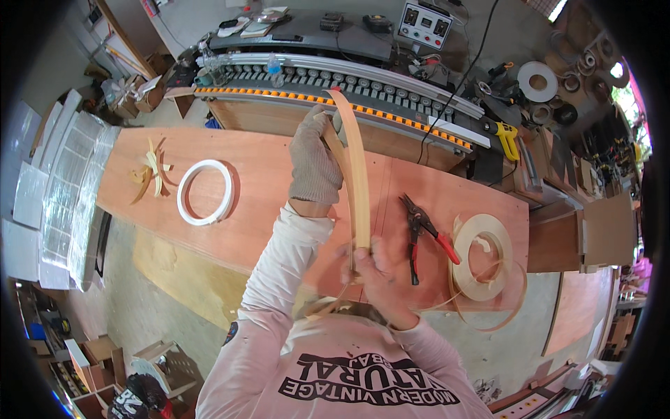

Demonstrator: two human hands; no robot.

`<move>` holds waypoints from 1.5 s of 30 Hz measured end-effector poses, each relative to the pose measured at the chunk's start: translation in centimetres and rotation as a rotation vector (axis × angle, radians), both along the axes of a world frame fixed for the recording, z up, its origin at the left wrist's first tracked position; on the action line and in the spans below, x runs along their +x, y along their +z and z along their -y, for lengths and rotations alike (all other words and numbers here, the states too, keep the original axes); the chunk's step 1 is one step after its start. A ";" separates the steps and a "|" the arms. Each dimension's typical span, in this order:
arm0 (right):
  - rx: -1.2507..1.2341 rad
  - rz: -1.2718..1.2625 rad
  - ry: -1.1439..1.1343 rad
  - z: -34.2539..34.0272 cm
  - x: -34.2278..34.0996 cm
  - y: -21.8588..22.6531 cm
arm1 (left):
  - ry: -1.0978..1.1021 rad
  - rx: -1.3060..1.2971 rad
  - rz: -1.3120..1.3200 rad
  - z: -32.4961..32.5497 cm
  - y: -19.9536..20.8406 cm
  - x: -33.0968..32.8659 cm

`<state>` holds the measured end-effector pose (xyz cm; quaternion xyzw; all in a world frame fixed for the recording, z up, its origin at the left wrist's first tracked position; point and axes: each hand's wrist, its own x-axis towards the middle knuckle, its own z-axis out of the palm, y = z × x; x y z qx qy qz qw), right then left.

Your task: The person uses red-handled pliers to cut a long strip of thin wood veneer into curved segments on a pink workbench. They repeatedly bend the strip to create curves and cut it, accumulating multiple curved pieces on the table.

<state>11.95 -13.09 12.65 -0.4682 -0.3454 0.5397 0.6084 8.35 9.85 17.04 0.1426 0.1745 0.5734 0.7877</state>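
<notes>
A long, pale wood-coloured edge-banding strip (358,181) runs away from my body above the reddish plywood table (279,237), bending at its far end. My left hand (314,157), in a grey knit glove, is closed around the strip's far part. Closer to my body, my bare right hand (371,269) is closed at the near end, somewhat blurred; a thin loose length hangs below it. Right of the strip lie pliers (421,230) with red and black handles. Beyond them is a cream roll of edge banding (483,255) with loose coils.
At the table's left lie a white roll (204,193) and several offcut strips (155,171). Behind the table stands a long roller machine (335,87) with an orange-toothed track. A yellow heat gun (505,140) rests at the right; plastic-wrapped panels (66,188) stand left.
</notes>
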 end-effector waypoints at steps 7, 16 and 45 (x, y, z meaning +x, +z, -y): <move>-0.018 0.425 -0.219 2.9 11.9 3.6 | -0.165 0.064 0.092 -0.1 -1.3 5.3; -0.224 1.187 0.032 5.5 19.4 17.1 | -0.688 -0.157 0.381 13.3 3.0 7.6; 0.048 0.467 0.380 -9.9 12.4 13.8 | -0.708 0.385 -0.448 17.2 1.8 -1.2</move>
